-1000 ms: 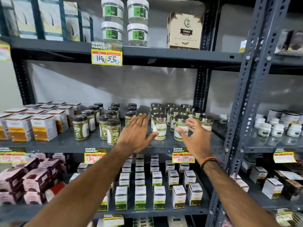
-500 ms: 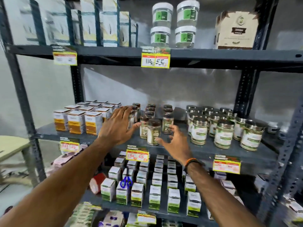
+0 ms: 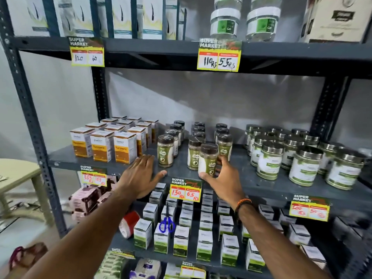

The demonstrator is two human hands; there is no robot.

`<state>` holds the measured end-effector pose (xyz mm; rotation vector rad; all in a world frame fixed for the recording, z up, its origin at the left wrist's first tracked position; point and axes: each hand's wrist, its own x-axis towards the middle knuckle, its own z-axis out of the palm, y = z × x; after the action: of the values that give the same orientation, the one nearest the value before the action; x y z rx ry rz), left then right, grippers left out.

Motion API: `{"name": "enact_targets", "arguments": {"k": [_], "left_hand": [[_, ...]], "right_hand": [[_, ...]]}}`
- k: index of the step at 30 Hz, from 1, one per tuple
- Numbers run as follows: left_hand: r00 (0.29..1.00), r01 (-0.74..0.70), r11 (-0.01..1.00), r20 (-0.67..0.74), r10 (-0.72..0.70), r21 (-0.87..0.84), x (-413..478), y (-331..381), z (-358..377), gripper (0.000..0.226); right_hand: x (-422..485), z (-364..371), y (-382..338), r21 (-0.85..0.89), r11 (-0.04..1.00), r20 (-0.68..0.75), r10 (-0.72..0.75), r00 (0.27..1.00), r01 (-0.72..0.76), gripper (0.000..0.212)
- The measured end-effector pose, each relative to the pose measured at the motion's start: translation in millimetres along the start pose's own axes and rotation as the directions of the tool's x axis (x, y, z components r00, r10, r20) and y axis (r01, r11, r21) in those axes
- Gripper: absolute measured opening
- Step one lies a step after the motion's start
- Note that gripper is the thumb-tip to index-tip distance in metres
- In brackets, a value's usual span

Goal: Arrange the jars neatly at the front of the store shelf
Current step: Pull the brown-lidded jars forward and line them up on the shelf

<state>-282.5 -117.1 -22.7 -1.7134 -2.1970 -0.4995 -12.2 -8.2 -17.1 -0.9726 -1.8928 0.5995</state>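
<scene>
On the grey metal shelf [image 3: 251,184], brown-lidded green-label jars [image 3: 165,151] stand between orange-banded cardboard boxes [image 3: 102,146] at left and steel-lidded glass jars [image 3: 306,166] at right. One brown-lidded jar [image 3: 208,160] stands foremost, near the edge.

You see even, fairly bright light with soft shadows under each shelf [image 3: 201,49]. Steel jar lids [image 3: 308,153] glint at right. Edges bow and blur slightly.

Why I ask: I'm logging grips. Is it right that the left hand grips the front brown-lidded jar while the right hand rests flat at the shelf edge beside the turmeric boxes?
No, the hands are swapped. In the head view the right hand grips the front brown-lidded jar, and the left hand rests flat at the shelf edge beside the turmeric boxes.
</scene>
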Motion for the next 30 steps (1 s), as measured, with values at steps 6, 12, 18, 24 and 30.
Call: {"name": "enact_targets", "arguments": {"k": [6, 12, 18, 24, 30], "left_hand": [[0.999, -0.029, 0.999, 0.033, 0.028, 0.029, 4.9, -4.0, 15.6, 0.095], [0.999, -0.037, 0.999, 0.011, 0.037, 0.03, 4.1, -5.8, 21.4, 0.097], [0.999, -0.036, 0.999, 0.005, 0.036, 0.039, 4.9, -6.1, 24.2, 0.097], [0.999, -0.032, 0.999, 0.012, 0.032, 0.036, 5.2, -6.3, 24.3, 0.099], [0.999, -0.03, 0.999, 0.014, 0.029, 0.037, 4.9, -6.5, 25.3, 0.1]], "right_hand": [[7.5, -7.7, 8.2, 0.001, 1.0, -0.044, 0.025, 0.999, -0.025, 0.076], [15.9, -21.3, 19.9, -0.127, 0.988, -0.164, 0.062, 0.984, -0.083, 0.077], [19.3, -30.6, 24.5, -0.2, 0.974, -0.114, 0.087, 0.99, -0.108, 0.077], [23.2, -28.7, 23.7, -0.253, 0.957, -0.118, 0.115, 0.986, -0.142, 0.06], [26.1, -28.4, 27.8, -0.288, 0.94, -0.145, 0.144, 0.979, -0.181, 0.055]]}}
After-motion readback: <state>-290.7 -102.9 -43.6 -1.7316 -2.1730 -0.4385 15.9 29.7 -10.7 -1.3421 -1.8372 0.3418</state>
